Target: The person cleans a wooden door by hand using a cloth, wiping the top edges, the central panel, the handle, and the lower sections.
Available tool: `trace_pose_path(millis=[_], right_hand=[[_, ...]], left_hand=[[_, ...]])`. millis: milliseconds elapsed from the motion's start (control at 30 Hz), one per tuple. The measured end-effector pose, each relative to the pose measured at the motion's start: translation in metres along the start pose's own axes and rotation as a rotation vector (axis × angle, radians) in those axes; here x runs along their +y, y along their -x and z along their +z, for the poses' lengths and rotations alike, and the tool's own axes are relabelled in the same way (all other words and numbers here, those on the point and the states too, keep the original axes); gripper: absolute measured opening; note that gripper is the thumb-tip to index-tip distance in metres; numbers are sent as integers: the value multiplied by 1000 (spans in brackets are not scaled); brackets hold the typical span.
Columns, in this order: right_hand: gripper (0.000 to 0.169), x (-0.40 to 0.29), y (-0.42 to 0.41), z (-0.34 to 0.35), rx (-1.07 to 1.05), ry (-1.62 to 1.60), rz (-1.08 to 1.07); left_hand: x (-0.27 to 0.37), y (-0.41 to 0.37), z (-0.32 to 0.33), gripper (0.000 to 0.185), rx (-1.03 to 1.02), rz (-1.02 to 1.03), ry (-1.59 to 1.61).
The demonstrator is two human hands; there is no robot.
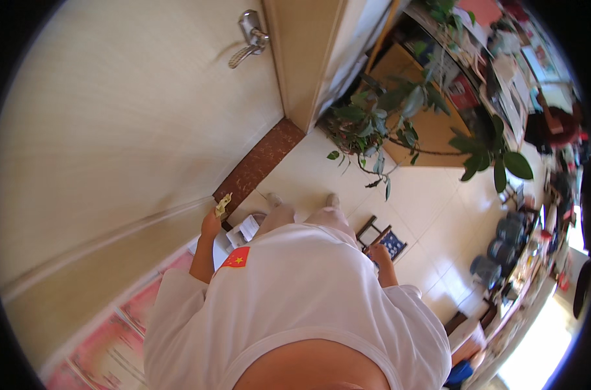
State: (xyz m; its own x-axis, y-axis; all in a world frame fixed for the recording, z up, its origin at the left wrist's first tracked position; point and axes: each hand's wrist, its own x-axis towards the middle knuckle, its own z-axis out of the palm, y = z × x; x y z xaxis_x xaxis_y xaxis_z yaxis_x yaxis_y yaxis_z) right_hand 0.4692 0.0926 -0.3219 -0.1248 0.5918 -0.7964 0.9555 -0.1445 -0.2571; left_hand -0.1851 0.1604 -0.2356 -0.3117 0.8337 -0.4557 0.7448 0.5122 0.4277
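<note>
My left hand is at my left side, closed on a crumpled, pale yellowish piece that may be paper or cloth. It is beside the wall, near the dark red door sill. My right hand hangs at my right side, in front of a small folding stool with a dark blue patterned seat; whether it grips anything is hidden. Ahead on the left is a cream door with a metal lever handle.
A leafy potted plant spreads from the corner across a wooden panel. Cluttered shelves or tables run along the right, with large blue water bottles on the floor. A white object is by my left leg. People are partly visible at the far right.
</note>
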Motion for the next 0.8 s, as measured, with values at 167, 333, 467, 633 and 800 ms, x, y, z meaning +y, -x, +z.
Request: trace_pose_path(millis=[167,333,467,633,800], right_hand=[[24,45,-62,-78,238,-182,-12],[26,27,-64,-145,273,-645,-14],[26,119,-102,-99,159,-170,-169],[31,157,-85,-81,-16,385,-279],[33,164,-102,-63,22,220,-164]], left_hand=[[26,55,57,26,83,-161,-22],[102,113,114,31,121,-467,-50],[138,134,131,27,91,-438,-22],[157,137,151,25,41,-357,8],[120,123,220,27,144,-391,575]])
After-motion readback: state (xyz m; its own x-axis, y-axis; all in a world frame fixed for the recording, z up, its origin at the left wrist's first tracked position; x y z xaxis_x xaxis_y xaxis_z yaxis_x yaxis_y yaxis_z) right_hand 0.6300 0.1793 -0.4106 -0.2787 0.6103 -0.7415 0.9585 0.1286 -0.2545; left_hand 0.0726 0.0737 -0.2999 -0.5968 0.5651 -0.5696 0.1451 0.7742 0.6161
